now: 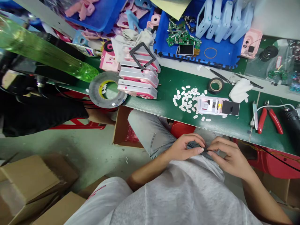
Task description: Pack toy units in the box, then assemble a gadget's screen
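Note:
My left hand [187,147] and my right hand [227,154] meet over my lap, just off the bench's front edge. Thumb and forefinger are pinched on each, fingertips nearly touching. A small dark bit shows between the tips, too small to name. Beyond them on the green bench [164,107] lies an opened white-and-pink device housing [208,105] with a black screen [230,107] folded out at its right. Many small white oval pieces [187,102] are scattered left of it. A roll of black tape [216,85] lies just behind the housing.
Red-handled cutters [262,120], tweezers [219,75] and crumpled white tissue [239,90] lie to the right. Stacked pink-white devices [138,87] and a large clear tape roll [93,93] are on the left. A blue tray [199,59] holds circuit boards and light-blue cases. Another person's arm [99,116] is at left.

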`<move>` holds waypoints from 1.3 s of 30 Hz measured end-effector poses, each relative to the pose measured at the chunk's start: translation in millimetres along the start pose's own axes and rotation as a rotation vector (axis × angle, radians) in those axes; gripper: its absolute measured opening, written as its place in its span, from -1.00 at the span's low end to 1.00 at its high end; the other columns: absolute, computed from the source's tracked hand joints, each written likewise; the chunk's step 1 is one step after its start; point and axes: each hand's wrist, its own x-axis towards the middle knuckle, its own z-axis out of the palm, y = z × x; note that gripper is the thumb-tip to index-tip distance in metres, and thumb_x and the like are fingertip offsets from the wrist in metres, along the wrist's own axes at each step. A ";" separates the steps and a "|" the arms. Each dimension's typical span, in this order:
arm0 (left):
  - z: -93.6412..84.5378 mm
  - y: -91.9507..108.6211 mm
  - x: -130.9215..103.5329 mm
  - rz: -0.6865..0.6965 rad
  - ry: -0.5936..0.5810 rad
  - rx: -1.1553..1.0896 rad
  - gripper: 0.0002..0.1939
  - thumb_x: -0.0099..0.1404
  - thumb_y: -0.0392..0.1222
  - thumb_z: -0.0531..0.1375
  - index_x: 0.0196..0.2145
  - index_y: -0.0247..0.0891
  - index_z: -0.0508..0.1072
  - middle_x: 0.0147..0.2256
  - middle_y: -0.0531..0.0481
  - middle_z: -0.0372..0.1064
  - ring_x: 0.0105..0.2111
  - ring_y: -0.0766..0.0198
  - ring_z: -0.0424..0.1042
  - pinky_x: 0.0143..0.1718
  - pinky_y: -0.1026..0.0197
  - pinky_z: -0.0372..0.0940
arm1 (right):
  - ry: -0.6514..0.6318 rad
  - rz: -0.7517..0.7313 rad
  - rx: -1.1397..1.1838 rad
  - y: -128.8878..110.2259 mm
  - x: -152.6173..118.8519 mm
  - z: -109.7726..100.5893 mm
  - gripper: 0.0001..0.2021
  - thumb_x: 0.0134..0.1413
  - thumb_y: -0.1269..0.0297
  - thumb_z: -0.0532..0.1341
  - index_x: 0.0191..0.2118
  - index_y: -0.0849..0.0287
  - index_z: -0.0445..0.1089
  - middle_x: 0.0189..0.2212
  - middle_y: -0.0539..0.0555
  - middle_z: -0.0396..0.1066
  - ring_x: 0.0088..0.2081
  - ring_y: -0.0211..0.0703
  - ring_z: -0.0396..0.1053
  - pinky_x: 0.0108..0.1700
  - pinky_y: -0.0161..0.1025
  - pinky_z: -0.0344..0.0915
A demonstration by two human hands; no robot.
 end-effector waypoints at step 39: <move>6.2 8.2 -20.0 0.174 -0.257 -0.297 -0.17 0.25 0.18 0.39 0.37 0.00 0.23 0.10 -0.25 0.48 -0.01 0.08 0.56 0.02 0.02 0.43 | 0.454 -0.517 -0.549 7.9 -12.2 -18.0 -0.82 0.07 0.43 0.47 -0.30 0.24 0.44 -0.42 0.04 0.31 -0.41 -0.20 0.29 -0.46 -0.19 0.26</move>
